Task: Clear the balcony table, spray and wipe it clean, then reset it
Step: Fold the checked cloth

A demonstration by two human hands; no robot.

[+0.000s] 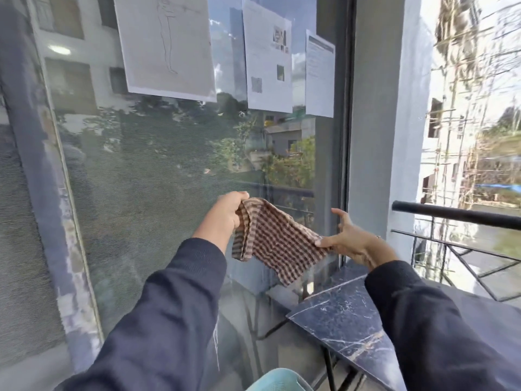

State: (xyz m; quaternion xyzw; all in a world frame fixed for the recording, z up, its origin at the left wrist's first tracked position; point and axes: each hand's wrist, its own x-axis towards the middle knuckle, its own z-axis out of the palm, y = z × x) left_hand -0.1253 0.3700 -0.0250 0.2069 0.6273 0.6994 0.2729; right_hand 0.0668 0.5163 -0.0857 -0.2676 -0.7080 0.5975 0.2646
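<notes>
Marble table [344, 323] beside glass door [180, 165]

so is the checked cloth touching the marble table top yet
Apart. The head view shows the checked cloth held up in the air between the left hand and right hand, its lowest corner hanging clear of the table.

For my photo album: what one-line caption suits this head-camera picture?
Both hands, left hand and right hand, stretch a checked cloth above the dark marble table.
</notes>
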